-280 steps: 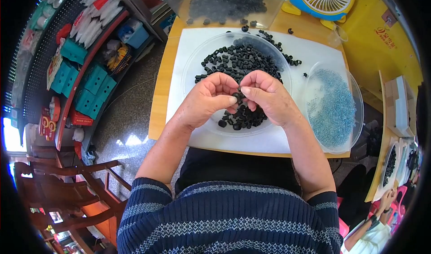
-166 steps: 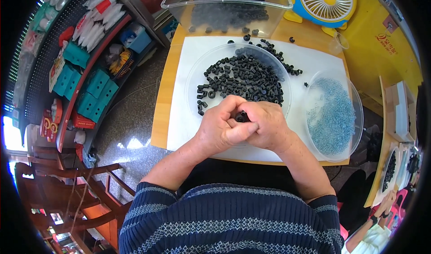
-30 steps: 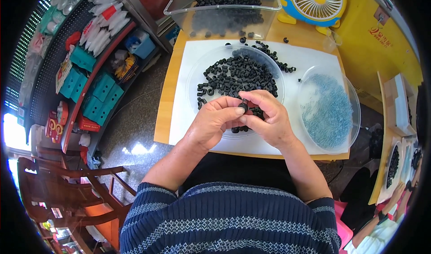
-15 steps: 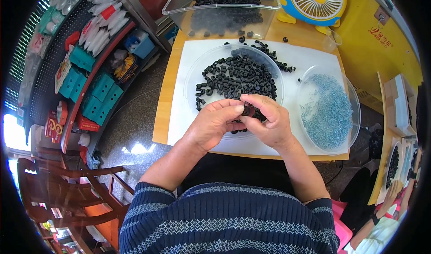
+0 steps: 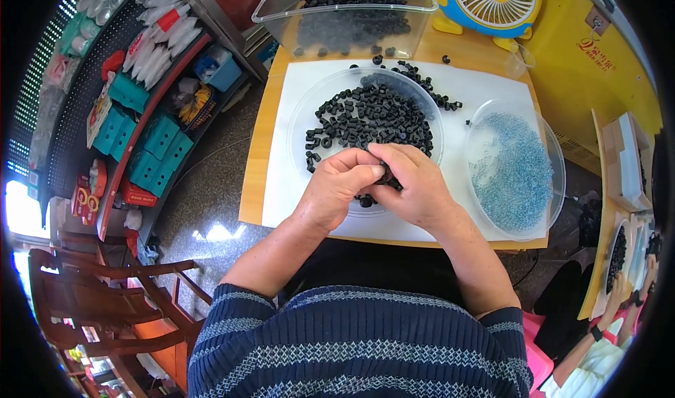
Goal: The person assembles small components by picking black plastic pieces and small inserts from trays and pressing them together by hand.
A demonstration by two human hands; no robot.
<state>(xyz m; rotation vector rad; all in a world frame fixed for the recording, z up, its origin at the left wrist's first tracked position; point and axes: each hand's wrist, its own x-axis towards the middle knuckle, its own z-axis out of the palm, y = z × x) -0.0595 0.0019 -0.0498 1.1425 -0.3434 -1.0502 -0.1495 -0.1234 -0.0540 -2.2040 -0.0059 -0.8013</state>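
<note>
Over the near edge of a round clear tray point(image 5: 298, 134), my two hands meet fingertip to fingertip. My left hand point(image 5: 336, 190) pinches a small black ring-shaped part point(image 5: 383, 173) between thumb and fingers. My right hand point(image 5: 413, 187) is closed against the same spot, its fingers hiding most of what they hold. Many small black cylindrical parts point(image 5: 376, 120) lie heaped in the tray beyond my hands. To the right, a second round clear dish point(image 5: 560, 180) holds a spread of tiny pale-blue translucent pieces point(image 5: 517, 176).
A clear plastic bin point(image 5: 344, 29) of black parts stands at the table's back, beside a yellow-blue fan point(image 5: 496, 4) and a clear cup point(image 5: 519, 59). Loose black parts lie on the white sheet point(image 5: 278, 180). Another person's hands point(image 5: 619, 296) work at a side table on the right.
My right hand has shifted slightly left and up, its fingers closing nearer to my left fingertips. The gap between my hands has narrowed. The other person's hands have moved a little.
</note>
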